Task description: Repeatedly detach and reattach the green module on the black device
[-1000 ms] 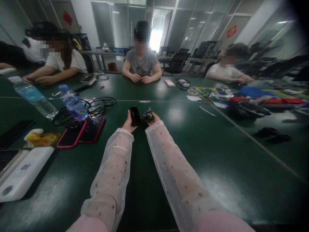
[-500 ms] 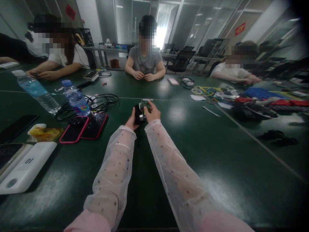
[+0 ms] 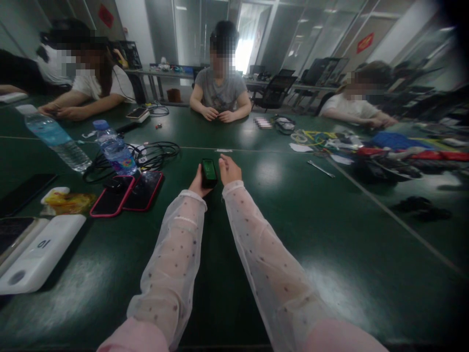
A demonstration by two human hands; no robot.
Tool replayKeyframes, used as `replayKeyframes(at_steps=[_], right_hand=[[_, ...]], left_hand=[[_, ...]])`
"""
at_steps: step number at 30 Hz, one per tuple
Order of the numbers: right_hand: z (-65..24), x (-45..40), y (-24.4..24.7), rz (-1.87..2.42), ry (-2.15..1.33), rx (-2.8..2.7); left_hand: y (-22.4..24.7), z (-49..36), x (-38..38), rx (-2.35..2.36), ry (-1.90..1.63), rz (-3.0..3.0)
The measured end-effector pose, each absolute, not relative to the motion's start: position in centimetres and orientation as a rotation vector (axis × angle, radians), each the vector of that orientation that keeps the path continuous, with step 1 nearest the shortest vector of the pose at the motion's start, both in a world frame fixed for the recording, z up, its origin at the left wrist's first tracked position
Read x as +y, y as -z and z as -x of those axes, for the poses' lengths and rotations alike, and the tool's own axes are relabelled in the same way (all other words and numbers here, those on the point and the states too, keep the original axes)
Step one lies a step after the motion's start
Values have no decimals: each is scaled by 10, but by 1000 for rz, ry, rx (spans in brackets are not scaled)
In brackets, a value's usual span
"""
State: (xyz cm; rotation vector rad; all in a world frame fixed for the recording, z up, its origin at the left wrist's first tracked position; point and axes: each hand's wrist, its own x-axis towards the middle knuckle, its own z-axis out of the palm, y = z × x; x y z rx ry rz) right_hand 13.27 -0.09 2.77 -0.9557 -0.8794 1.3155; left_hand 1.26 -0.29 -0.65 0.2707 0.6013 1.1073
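My left hand (image 3: 198,184) is closed round a small black box (image 3: 210,174) with a green face turned up toward me. Faint lighter marks show on that face, too small to read. Just right of the box, my right hand (image 3: 230,170) is held apart from it, fingers loosely bent and the thumb separate from them. Nothing shows in the right hand. Both forearms wear sheer dotted sleeves and reach over the dark green table (image 3: 234,244).
Left of my arms lie red-edged phones (image 3: 144,190), a white power bank (image 3: 44,254), water bottles (image 3: 115,149) and black cables (image 3: 161,151). A wrench (image 3: 320,168) and a tangle of coloured cables (image 3: 315,138) lie to the right. People sit across the table.
The box's silvery parts were facing me; its green face shows instead. My right hand has come away from the box, and its fingers are less spread.
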Motion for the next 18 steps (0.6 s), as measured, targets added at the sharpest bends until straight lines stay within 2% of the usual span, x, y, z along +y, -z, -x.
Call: replayKeyframes(at_steps=[3,10,18], right_hand=[[-136,7,-26,1085,-1187,-841],[-161,6,-1,754,-1663,-391],[-184,7,23,606,-1698,-192]], left_hand=[[5,-6,-3,515,-1121,-156],[1,-4,-8,497,-1107,-109],[6,-3,-3,510,-1107,-130]])
